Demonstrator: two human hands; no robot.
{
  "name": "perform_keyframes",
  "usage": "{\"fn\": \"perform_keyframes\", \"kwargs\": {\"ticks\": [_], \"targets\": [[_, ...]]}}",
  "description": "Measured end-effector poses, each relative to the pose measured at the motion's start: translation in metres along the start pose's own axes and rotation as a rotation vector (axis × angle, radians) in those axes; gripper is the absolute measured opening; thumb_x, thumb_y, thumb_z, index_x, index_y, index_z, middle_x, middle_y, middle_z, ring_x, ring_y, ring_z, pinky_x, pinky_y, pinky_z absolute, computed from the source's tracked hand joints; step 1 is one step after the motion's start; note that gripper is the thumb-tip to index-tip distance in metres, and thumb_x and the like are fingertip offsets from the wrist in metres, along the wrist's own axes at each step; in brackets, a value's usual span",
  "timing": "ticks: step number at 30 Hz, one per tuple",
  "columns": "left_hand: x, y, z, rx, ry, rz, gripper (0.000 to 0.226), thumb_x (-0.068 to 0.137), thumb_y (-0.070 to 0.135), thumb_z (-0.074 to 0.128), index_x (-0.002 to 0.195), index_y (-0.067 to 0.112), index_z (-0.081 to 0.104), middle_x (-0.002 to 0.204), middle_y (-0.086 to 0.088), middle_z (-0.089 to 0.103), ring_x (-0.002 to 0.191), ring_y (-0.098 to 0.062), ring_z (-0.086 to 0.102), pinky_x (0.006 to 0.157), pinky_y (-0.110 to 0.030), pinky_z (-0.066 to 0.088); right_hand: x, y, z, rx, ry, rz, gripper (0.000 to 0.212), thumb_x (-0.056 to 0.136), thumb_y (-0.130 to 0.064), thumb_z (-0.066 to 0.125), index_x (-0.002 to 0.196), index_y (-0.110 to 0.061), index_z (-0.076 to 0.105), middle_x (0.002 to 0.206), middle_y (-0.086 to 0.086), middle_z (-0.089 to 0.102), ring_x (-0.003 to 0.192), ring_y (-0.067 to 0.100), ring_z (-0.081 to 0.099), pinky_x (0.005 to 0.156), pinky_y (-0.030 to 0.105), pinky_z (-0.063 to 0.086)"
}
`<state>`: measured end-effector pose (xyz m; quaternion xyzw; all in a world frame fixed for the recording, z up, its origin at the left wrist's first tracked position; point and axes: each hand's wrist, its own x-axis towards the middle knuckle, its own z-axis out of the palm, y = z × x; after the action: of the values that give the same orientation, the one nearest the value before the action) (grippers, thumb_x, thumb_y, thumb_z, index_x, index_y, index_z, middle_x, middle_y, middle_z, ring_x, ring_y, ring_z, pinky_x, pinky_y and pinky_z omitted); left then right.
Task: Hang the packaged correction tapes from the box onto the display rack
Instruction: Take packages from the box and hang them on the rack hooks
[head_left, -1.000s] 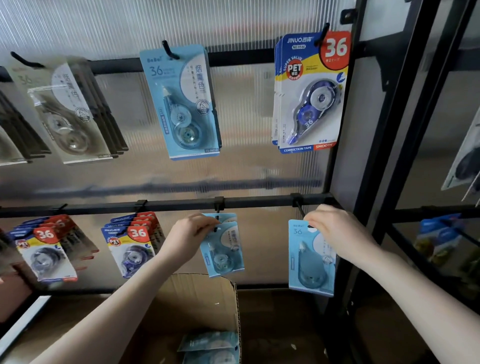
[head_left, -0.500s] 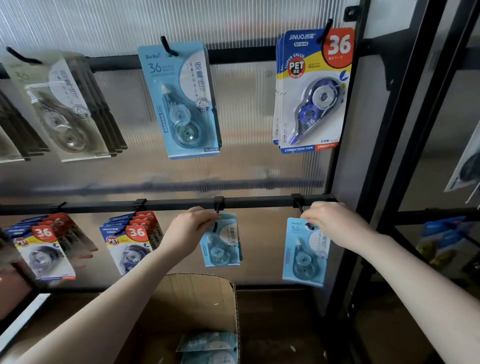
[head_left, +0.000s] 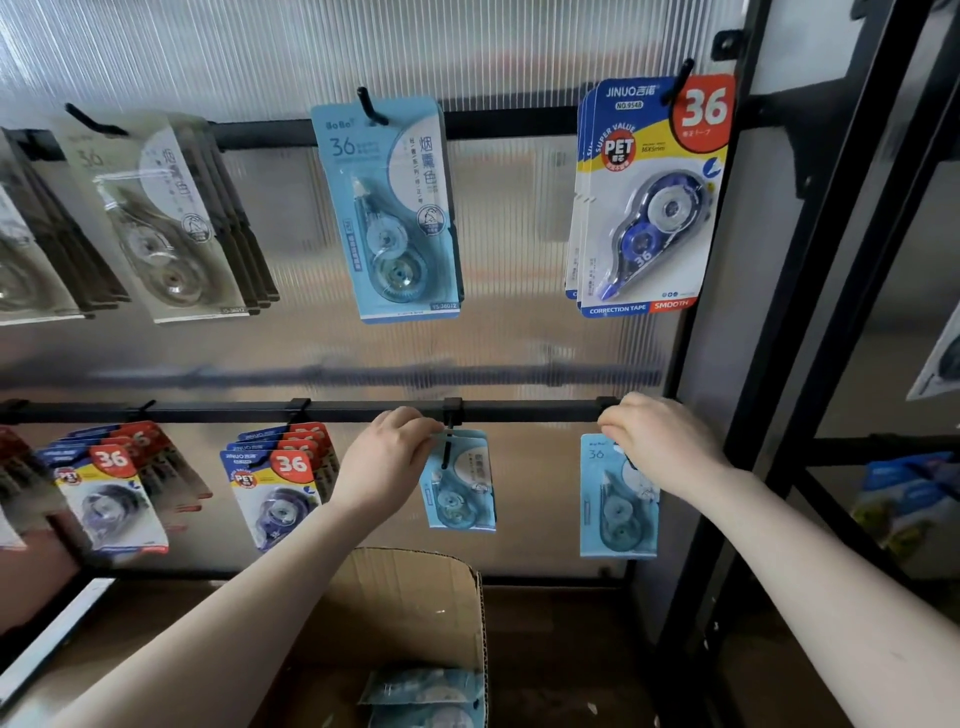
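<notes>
The left hand (head_left: 387, 457) is curled at the top edge of a light blue correction tape pack (head_left: 460, 483), which is pinched on the peg under the lower rail (head_left: 524, 410). The right hand (head_left: 657, 447) is closed over the top corner of a second light blue pack (head_left: 615, 512) beneath the same rail. Below the left forearm, more packs (head_left: 423, 696) are seen in the open cardboard box (head_left: 415, 587).
</notes>
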<state>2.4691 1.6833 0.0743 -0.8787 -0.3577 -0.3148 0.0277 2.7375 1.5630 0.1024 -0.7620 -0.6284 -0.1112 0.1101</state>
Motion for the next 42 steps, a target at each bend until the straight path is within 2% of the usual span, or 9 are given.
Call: {"fn": "perform_keyframes", "kwargs": {"ticks": [3,8,13,18,22,25,28,37,42], "targets": [[-0.010,0.000,-0.007,0.046,0.001,-0.037,0.026,0.089,0.015,0.060,0.115,0.009,0.064,0.111,-0.009,0.065,0.102,-0.029,0.061,0.078,-0.037,0.052,-0.004,-0.013,-0.001,0.022,0.064,0.019,0.032,0.098,-0.034,0.039,0.109,-0.018,0.064,0.105,0.001,0.057,0.099,0.022,0.052,0.082,0.034,0.044],[-0.051,-0.012,-0.021,0.083,-0.075,-0.094,0.045,0.091,0.028,0.058,0.132,0.010,0.051,0.132,-0.011,0.054,0.123,-0.030,0.050,0.096,-0.041,0.044,-0.024,-0.064,0.007,0.056,0.100,0.023,0.034,0.098,-0.033,0.040,0.127,-0.018,0.053,0.126,0.002,0.052,0.117,0.019,0.046,0.096,0.032,0.039],[-0.104,-0.037,-0.029,0.149,-0.231,-0.118,0.049,0.085,0.042,0.050,0.122,0.012,0.061,0.119,-0.008,0.064,0.110,-0.026,0.061,0.085,-0.038,0.052,-0.050,-0.125,0.038,0.117,0.003,-0.009,0.034,0.098,-0.033,0.040,0.128,-0.019,0.049,0.127,0.000,0.049,0.118,0.019,0.044,0.099,0.033,0.039],[-0.152,-0.066,-0.023,0.205,-0.331,-0.108,0.048,0.082,0.043,0.046,0.115,0.015,0.065,0.111,-0.004,0.068,0.102,-0.023,0.065,0.079,-0.034,0.054,-0.070,-0.178,0.077,0.092,-0.110,-0.078,0.036,0.098,-0.035,0.038,0.128,-0.018,0.047,0.125,0.001,0.048,0.119,0.021,0.043,0.098,0.032,0.035],[-0.182,-0.090,-0.014,0.153,-0.393,-0.153,0.052,0.084,0.049,0.039,0.116,0.016,0.064,0.116,-0.003,0.065,0.108,-0.023,0.062,0.086,-0.033,0.051,-0.078,-0.210,0.100,0.059,-0.176,-0.098,0.034,0.098,-0.034,0.039,0.127,-0.018,0.047,0.125,0.003,0.049,0.118,0.023,0.043,0.097,0.033,0.034],[-0.196,-0.102,-0.008,0.068,-0.460,-0.182,0.053,0.094,0.045,0.043,0.139,0.017,0.043,0.144,-0.004,0.042,0.136,-0.021,0.034,0.110,-0.032,0.028,-0.083,-0.228,0.117,0.031,-0.242,-0.095,0.032,0.098,-0.033,0.038,0.125,-0.018,0.048,0.124,0.004,0.049,0.119,0.024,0.043,0.098,0.035,0.034],[-0.206,-0.119,-0.001,0.069,-0.515,-0.187,0.056,0.096,0.045,0.039,0.146,0.021,0.027,0.153,-0.001,0.025,0.142,-0.016,0.017,0.115,-0.026,0.013,-0.087,-0.240,0.135,0.036,-0.311,-0.065,0.031,0.099,-0.032,0.038,0.124,-0.018,0.049,0.123,0.005,0.049,0.116,0.024,0.044,0.094,0.034,0.038],[-0.239,-0.158,0.028,0.033,-0.772,-0.300,0.065,0.095,0.046,0.042,0.148,0.017,0.018,0.154,-0.004,0.018,0.142,-0.021,0.014,0.115,-0.032,0.015,-0.103,-0.249,0.200,-0.072,-0.517,0.012,0.032,0.098,-0.026,0.040,0.129,-0.017,0.043,0.127,0.007,0.048,0.118,0.025,0.045,0.097,0.034,0.038],[-0.251,-0.151,0.047,0.087,-0.949,-0.217,0.066,0.093,0.046,0.047,0.146,0.016,0.024,0.151,-0.006,0.022,0.140,-0.022,0.019,0.112,-0.034,0.021,-0.112,-0.245,0.232,-0.099,-0.616,0.079,0.032,0.098,-0.019,0.037,0.130,-0.016,0.041,0.130,0.009,0.047,0.119,0.026,0.045,0.094,0.034,0.038]]}}
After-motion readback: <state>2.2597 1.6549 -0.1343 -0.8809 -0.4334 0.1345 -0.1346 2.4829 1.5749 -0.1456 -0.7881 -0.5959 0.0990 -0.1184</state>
